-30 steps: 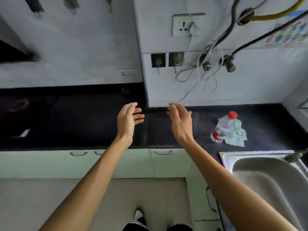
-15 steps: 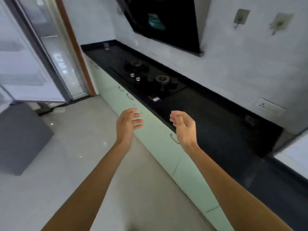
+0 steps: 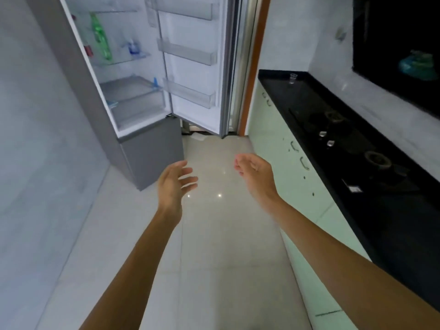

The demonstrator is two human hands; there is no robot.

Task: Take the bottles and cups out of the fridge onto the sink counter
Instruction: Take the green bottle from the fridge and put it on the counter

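Upper left of the frame, a green bottle [image 3: 101, 36] stands on a shelf [image 3: 123, 59] in the open fridge [image 3: 152, 151], a small blue thing [image 3: 134, 47] beside it. Mid-frame, left hand [image 3: 175, 184] and right hand [image 3: 256, 173] are empty, fingers relaxed and apart. Step close first; grip the bottle round its middle.

Home kitchen: open grey steel fridge [image 3: 147, 148], black stone counter [image 3: 392, 222] with gas hob [image 3: 352, 144], probably pale-green cabinets [image 3: 281, 148].

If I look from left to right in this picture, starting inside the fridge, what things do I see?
First the green bottle → blue cup → left hand → right hand → clear glass → stove burner.
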